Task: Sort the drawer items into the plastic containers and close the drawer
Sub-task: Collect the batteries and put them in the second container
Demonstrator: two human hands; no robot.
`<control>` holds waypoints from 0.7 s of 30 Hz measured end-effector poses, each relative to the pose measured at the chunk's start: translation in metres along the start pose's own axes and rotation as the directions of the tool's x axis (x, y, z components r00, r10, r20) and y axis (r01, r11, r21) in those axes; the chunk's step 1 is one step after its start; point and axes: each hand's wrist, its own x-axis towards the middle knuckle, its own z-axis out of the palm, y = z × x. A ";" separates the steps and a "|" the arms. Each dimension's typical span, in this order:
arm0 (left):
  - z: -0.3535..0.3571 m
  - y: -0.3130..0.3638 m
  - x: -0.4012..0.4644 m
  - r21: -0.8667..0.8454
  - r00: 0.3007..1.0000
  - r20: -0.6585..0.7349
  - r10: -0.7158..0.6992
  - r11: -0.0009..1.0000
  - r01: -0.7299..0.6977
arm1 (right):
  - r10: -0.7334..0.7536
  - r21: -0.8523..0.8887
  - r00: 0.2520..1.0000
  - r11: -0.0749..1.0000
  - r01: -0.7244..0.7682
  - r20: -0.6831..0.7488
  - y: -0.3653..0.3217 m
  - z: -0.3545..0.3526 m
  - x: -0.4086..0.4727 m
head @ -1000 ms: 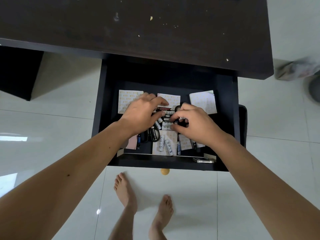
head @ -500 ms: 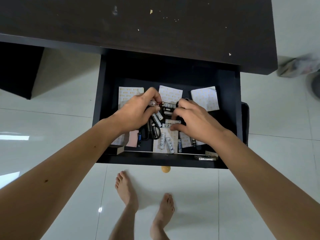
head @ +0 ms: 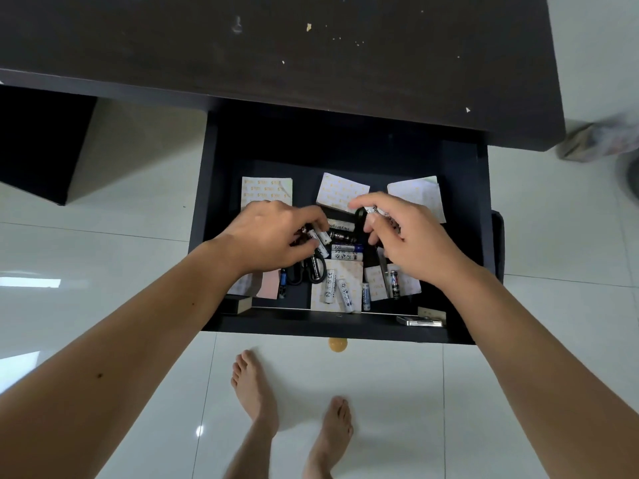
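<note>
Both hands were down inside the open drawer (head: pixel 484 236), which was pulled out from under the dark counter (head: pixel 311 46).

The left hand (head: pixel 273 236) lay palm down over the left part of the pile, its fingers curled in around several batteries (head: pixel 320 235); white and dark ends stuck out past the fingertips, so it had a small bunch in its grip. The left forearm ran up from the lower left corner, wrist nearly straight.

The right hand (head: pixel 408 236) was raised a little above the drawer floor with its thumb and first finger pinched on one white battery (head: pixel 375 210), the other fingers loosely bent beneath. Its forearm came in from the lower right, wrist bent slightly inward toward the other hand.

Between and below the hands more loose batteries (head: pixel 340 288) lay on the drawer floor, some resting on small printed paper sheets (head: pixel 266 191). A pair of black-handled scissors (head: pixel 311 271) lay just under the left hand. A small flat metal item (head: pixel 420 321) sat at the drawer's front right corner, and a round yellow knob (head: pixel 337 344) showed on the drawer front. Bare feet (head: pixel 254 388) stood on the white tiled floor (head: pixel 484 392) below.
</note>
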 end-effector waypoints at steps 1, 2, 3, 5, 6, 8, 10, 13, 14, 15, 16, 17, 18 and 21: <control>0.002 0.000 0.001 0.027 1.000 0.017 0.006 1.000 -0.006 | -0.002 -0.013 1.000 1.000 0.002 0.007 0.001 0.002 0.001; 0.003 -0.001 0.002 0.043 1.000 0.024 0.013 0.999 -0.014 | -0.003 -0.022 1.000 1.000 0.003 0.014 0.002 0.004 0.002; 0.004 -0.001 0.003 0.053 1.000 0.027 0.015 0.998 -0.017 | -0.004 -0.023 1.000 1.000 0.004 0.022 0.002 0.006 0.002; 0.005 -0.003 0.005 0.057 1.000 0.026 0.008 0.998 -0.010 | -0.008 -0.030 0.999 1.000 0.009 0.033 0.002 0.007 0.004; 0.006 -0.003 0.005 0.053 1.000 0.024 0.004 0.999 -0.005 | -0.007 -0.038 0.999 0.999 0.009 0.035 0.002 0.008 0.005; 0.006 -0.004 0.008 0.046 0.999 0.030 -0.021 0.999 0.020 | -0.004 -0.063 0.999 0.998 0.006 0.034 0.003 0.009 0.007; 0.006 -0.004 0.011 0.039 0.998 0.041 -0.048 0.998 0.046 | 0.004 -0.094 0.999 0.996 0.000 0.039 0.004 0.010 0.009; 0.004 -0.001 0.012 0.082 0.997 0.060 -0.048 0.996 0.043 | 0.051 -0.169 0.998 0.985 -0.045 0.030 0.002 0.010 0.011; 0.003 0.000 0.012 0.094 0.996 0.070 -0.047 0.995 0.040 | 0.064 -0.197 0.998 0.978 -0.060 0.014 -0.001 0.009 0.013; 0.001 0.001 0.013 0.099 0.996 0.078 -0.047 0.994 0.039 | 0.067 -0.219 0.998 0.973 -0.066 -0.003 -0.003 0.008 0.014; 0.000 0.002 0.013 0.100 0.995 0.084 -0.050 0.994 0.041 | 0.066 -0.234 0.998 0.970 -0.067 -0.016 -0.006 0.007 0.016; 0.000 0.002 0.014 0.097 0.995 0.089 -0.054 0.994 0.046 | 0.064 -0.248 0.998 0.967 -0.067 -0.021 -0.008 0.007 0.019; -0.001 0.002 0.014 0.088 0.994 0.091 -0.062 0.995 0.054 | 0.067 -0.274 0.998 0.959 -0.070 -0.021 -0.010 0.007 0.022; 0.000 0.000 0.014 0.062 0.995 0.068 -0.074 0.996 0.070 | 0.103 -0.424 0.994 0.902 -0.085 0.020 -0.010 0.014 0.030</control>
